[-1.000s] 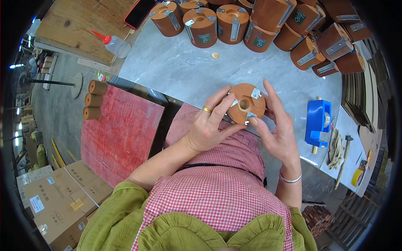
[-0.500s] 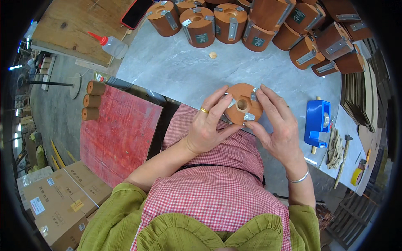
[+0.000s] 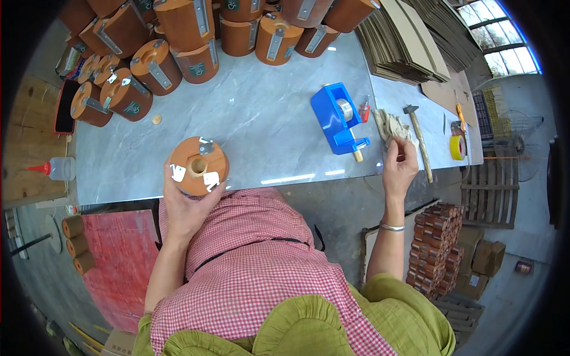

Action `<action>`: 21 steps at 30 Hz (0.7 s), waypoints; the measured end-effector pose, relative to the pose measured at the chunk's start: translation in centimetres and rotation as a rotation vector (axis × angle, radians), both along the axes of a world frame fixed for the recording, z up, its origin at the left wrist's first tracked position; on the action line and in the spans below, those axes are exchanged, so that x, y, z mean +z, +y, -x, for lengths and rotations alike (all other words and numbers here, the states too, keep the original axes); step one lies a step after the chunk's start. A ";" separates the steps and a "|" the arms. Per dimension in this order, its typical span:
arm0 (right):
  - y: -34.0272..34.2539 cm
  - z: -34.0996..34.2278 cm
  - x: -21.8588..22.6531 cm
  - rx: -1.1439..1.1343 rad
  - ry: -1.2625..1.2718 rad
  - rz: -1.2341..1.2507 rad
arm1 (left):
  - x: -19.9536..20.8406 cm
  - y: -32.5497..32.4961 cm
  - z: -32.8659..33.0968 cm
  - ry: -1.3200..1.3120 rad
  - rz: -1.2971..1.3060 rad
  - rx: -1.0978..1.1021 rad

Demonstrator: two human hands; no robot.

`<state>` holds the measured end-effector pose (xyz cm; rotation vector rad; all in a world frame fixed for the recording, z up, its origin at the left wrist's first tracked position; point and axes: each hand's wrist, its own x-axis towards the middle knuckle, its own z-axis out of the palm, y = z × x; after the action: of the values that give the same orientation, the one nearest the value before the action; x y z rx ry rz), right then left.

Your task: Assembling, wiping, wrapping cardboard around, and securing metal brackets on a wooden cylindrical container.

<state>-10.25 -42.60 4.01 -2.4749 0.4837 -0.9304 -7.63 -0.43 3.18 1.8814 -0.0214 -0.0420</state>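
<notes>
My left hand (image 3: 191, 210) grips a brown wooden cylinder (image 3: 185, 149) at the table's near edge, fingers and thumb round its side. The cylinder's top has a round hole in the middle and several small metal tabs, some shining white. My right hand (image 3: 402, 166) is out to the right, its fingers curled in at the near end of a crumpled beige cloth glove (image 3: 389, 123). Those fingertips partly cover the glove's edge. A hammer (image 3: 420, 142) lies just right of this hand, and a blue tape dispenser (image 3: 333, 121) stands to its left.
Similar brown cylinders (image 3: 157, 71) with metal strips stand stacked along the back. A red-handled screwdriver (image 3: 364, 110) lies beside the dispenser. Flat cardboard sheets (image 3: 401, 41) are piled at the back right. Yellow tape (image 3: 456, 148) and a small wooden disc (image 3: 157, 119) are on the table.
My right hand has left the cylinder and moved right to the cloth glove. The cylinder stays in my left hand. The view has swung to the right.
</notes>
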 end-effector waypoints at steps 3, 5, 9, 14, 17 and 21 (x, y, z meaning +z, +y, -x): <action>-0.2 0.2 -0.5 0.099 0.175 -0.207 | -0.2 -0.1 0.1 -0.055 -0.007 0.061; 1.3 0.3 0.2 0.219 0.265 -0.172 | -0.2 0.2 0.2 -0.013 -0.010 0.098; 2.6 0.2 -0.4 0.382 0.392 -0.073 | 0.1 0.4 0.9 -0.017 -0.013 0.136; -1.0 1.1 -2.3 0.082 0.197 -0.106 | -0.7 0.3 -0.2 -0.213 0.034 0.003; -0.9 1.0 1.8 0.066 -0.157 -0.171 | -0.4 0.4 -0.6 -0.380 -0.088 -0.003; 2.7 0.8 9.3 0.018 -0.380 0.062 | -0.4 0.2 -0.7 -0.432 -0.115 -0.045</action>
<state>-11.06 -39.87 13.34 -2.2716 0.3063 -1.3865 -6.97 -0.20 2.82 1.9723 -0.3634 0.3394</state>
